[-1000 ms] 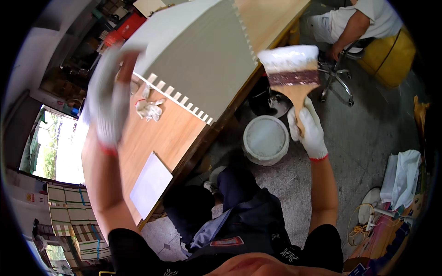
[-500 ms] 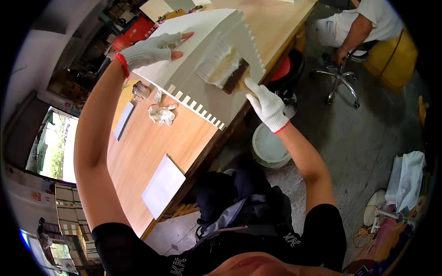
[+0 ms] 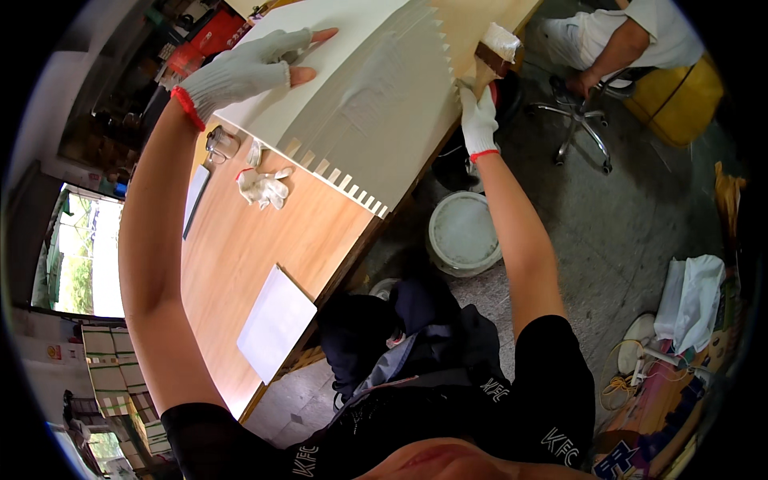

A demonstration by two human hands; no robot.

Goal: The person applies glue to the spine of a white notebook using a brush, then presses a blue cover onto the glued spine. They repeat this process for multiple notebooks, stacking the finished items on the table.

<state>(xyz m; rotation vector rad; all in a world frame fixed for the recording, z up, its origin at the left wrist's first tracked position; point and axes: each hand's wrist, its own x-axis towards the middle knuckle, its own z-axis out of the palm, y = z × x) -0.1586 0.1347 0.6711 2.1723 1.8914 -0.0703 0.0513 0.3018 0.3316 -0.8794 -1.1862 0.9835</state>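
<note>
Daylight enters through a window (image 3: pixel 84 248) on the left of this cluttered workshop, and a wood-topped table (image 3: pixel 320 232) slants across my view. Both hands wear white knit gloves with red cuffs. On the camera feed I see the left hand (image 3: pixel 244 76) ungripped, fingers spread over the white face of a stack (image 3: pixel 400 120) of sheets, bare thumb and fingertip showing; I can't judge how hard it presses. The right hand (image 3: pixel 480 120) grasps the wooden handle of a wide brush (image 3: pixel 496 52), just beside the stack's right edge. The brush's white-coated bristles point away from the wearer, clear of the stack's grey face, which carries wet-looking streaks. The stack lies on the table, its sheets staggered so the edges make a row of steps.

Just beyond its near edge I make out a pair of loose gloves (image 3: pixel 262 188) and a metal mug (image 3: pixel 222 144). Nearer the wearer, a pale panel (image 3: pixel 276 324) lies at the table's edge. On the floor, below the right hand, stands a round bucket (image 3: pixel 464 232) with whitish contents or cover, I can't tell which. Farther right, a person (image 3: pixel 640 40) in white sits by a swivel chair base (image 3: pixel 580 120), a yellow bundle (image 3: pixel 676 96) behind them.
</note>
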